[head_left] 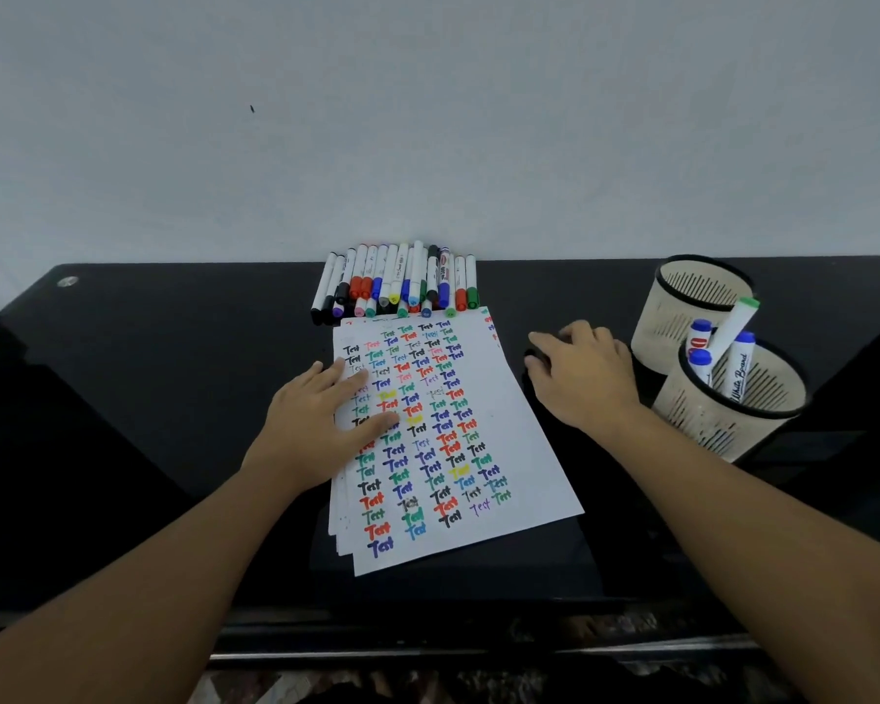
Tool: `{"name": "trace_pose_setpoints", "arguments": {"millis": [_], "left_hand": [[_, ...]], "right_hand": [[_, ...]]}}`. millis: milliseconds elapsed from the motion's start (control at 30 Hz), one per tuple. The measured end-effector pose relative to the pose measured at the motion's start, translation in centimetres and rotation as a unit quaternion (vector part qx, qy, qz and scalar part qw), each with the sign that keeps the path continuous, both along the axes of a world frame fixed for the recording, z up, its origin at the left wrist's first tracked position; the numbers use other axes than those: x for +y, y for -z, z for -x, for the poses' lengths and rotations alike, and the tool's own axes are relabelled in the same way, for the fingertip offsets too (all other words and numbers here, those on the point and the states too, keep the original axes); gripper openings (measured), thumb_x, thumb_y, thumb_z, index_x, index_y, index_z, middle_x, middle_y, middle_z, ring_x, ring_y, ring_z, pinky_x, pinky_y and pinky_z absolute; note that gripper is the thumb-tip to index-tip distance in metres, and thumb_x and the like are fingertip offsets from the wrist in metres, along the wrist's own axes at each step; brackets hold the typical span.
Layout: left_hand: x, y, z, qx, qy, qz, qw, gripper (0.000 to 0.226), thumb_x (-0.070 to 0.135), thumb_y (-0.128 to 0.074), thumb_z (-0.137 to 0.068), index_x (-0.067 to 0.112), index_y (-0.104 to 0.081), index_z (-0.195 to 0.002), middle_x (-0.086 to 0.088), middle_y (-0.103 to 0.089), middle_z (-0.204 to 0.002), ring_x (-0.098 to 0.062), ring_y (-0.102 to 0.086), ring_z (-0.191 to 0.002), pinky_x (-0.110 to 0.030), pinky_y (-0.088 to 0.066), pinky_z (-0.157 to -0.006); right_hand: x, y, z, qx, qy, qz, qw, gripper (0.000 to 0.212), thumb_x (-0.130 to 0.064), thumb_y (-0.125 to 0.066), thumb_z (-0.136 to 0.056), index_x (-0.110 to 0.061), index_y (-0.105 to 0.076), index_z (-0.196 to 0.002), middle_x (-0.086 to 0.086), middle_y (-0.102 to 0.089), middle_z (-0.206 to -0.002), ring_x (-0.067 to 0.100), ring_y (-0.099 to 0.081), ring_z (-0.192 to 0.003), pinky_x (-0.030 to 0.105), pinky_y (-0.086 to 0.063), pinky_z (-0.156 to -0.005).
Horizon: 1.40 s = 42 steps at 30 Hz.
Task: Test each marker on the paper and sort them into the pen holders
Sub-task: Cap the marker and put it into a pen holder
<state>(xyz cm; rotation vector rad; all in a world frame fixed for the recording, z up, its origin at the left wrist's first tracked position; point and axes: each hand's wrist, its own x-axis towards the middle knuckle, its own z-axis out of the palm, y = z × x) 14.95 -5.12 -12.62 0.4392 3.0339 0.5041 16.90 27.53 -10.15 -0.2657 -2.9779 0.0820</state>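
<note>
My left hand (pixel 321 419) presses flat, fingers straight, on the paper (pixel 478 449). My right hand (pixel 582 378) rests spread on the glossy black table (pixel 174 373). Markers (pixel 397 282) lie beyond; 2 slotted round holders (pixel 702 297) stand right.

Paper stack (pixel 504 449) lies mid-frame on the table (pixel 148 373), marker pile (pixel 397 282) just above it; two pen holders (pixel 702 292) at right, the lower holder (pixel 732 414) containing markers (pixel 732 322)

light: soft, even, fairly bright | glare: glossy black worktop (pixel 174 378) mirrors the pale wall along its far edge | shadows: faint | distortion: wide-angle bowing at worktop ends | focus: slightly soft
</note>
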Motion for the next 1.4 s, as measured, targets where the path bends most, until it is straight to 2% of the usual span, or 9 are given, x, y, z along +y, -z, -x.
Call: {"name": "trace_pose_setpoints", "arguments": {"millis": [133, 467, 567, 667, 833, 1067, 1200, 1300, 1400], "left_hand": [[-0.1, 0.2, 0.1, 0.002, -0.004, -0.004, 1.0, 0.095, 0.095, -0.035, -0.077, 0.041, -0.034, -0.155, 0.008, -0.022, -0.167, -0.016, -0.013, -0.155, -0.045, -0.01, -0.125], [-0.2, 0.3, 0.3, -0.005, 0.002, -0.008, 1.0, 0.096, 0.096, -0.033, -0.075, 0.043, -0.033, -0.155, 0.01, -0.021, -0.167, -0.015, -0.011, -0.155, -0.044, -0.009, -0.125], [-0.3, 0.4, 0.4, -0.004, 0.002, -0.007, 1.0, 0.099, 0.098, -0.029, -0.073, 0.043, -0.033, -0.155, 0.01, -0.021, -0.167, -0.014, -0.011, -0.155, -0.044, -0.009, -0.126], [-0.3, 0.2, 0.3, -0.008, 0.002, -0.007, 1.0, 0.103, 0.1, -0.024, -0.07, 0.043, -0.033, -0.155, 0.01, -0.02, -0.167, -0.014, -0.01, -0.155, -0.043, -0.008, -0.126], [-0.2, 0.2, 0.2, -0.007, 0.002, -0.01, 1.0, 0.101, 0.099, -0.027, -0.071, 0.043, -0.034, -0.155, 0.01, -0.021, -0.167, -0.013, -0.01, -0.155, -0.043, -0.008, -0.126], [-0.3, 0.3, 0.2, -0.002, 0.0, -0.01, 1.0, 0.103, 0.101, -0.023, -0.069, 0.044, -0.034, -0.154, 0.011, -0.021, -0.166, -0.013, -0.011, -0.155, -0.043, -0.009, -0.126], [-0.1, 0.1, 0.1, -0.005, 0.001, -0.008, 1.0, 0.101, 0.099, -0.025, -0.071, 0.044, -0.033, -0.155, 0.011, -0.02, -0.167, -0.013, -0.009, -0.155, -0.042, -0.007, -0.125], [-0.1, 0.0, 0.1, -0.009, 0.001, -0.008, 1.0, 0.099, 0.098, -0.027, -0.072, 0.044, -0.033, -0.155, 0.011, -0.02, -0.167, -0.013, -0.008, -0.155, -0.042, -0.007, -0.125], [0.0, -0.2, 0.0, -0.012, 0.002, -0.003, 1.0, 0.096, 0.096, -0.029, -0.075, 0.044, -0.032, -0.155, 0.01, -0.019, -0.167, -0.013, -0.008, -0.155, -0.042, -0.006, -0.125]], "right_hand": [[-1.5, -1.2, 2.4, 0.046, -0.044, 0.027, 0.998, 0.044, -0.043, -0.044, -0.107, -0.037, -0.049, -0.15, 0.002, -0.053, -0.137, 0.024, -0.047, -0.127, 0.045, -0.039, -0.109], [-3.9, -0.7, 10.0, -0.067, -0.091, 0.024, 0.993, 0.052, -0.032, -0.036, -0.109, -0.041, -0.028, -0.16, 0.005, -0.044, -0.157, 0.032, -0.043, -0.14, 0.056, -0.029, -0.12], [-3.9, 0.1, 11.0, -0.076, -0.089, 0.019, 0.993, 0.052, -0.035, -0.033, -0.109, -0.037, -0.028, -0.161, 0.004, -0.051, -0.152, 0.031, -0.049, -0.136, 0.057, -0.028, -0.121], [-3.8, 0.7, 11.0, -0.036, -0.087, 0.015, 0.995, 0.05, -0.039, -0.035, -0.109, -0.031, -0.037, -0.158, 0.004, -0.06, -0.139, 0.028, -0.056, -0.126, 0.054, -0.035, -0.118], [-3.5, 1.1, 11.1, 0.025, -0.081, 0.008, 0.996, 0.039, -0.04, -0.041, -0.109, -0.036, -0.05, -0.147, 0.004, -0.065, -0.12, 0.025, -0.06, -0.108, 0.044, -0.046, -0.098], [-3.2, 1.0, 11.5, 0.044, -0.084, 0.019, 0.995, 0.028, -0.039, -0.043, -0.109, -0.032, -0.057, -0.132, 0.004, -0.061, -0.106, 0.024, -0.057, -0.096, 0.04, -0.047, -0.085], [-3.5, 1.0, 11.7, 0.056, -0.054, 0.02, 0.997, 0.021, -0.028, -0.045, -0.108, -0.026, -0.057, -0.126, 0.006, -0.057, -0.101, 0.024, -0.055, -0.089, 0.035, -0.044, -0.071], [-3.7, 1.1, 11.4, 0.123, -0.025, 0.105, 0.987, 0.019, -0.021, -0.048, -0.106, -0.017, -0.057, -0.122, 0.012, -0.052, -0.11, 0.029, -0.057, -0.085, 0.042, -0.054, -0.071], [-3.6, 0.9, 10.8, 0.236, -0.006, 0.205, 0.95, 0.012, -0.013, -0.053, -0.102, -0.012, -0.058, -0.113, 0.012, -0.048, -0.118, 0.027, -0.057, -0.079, 0.042, -0.056, -0.07]]}}
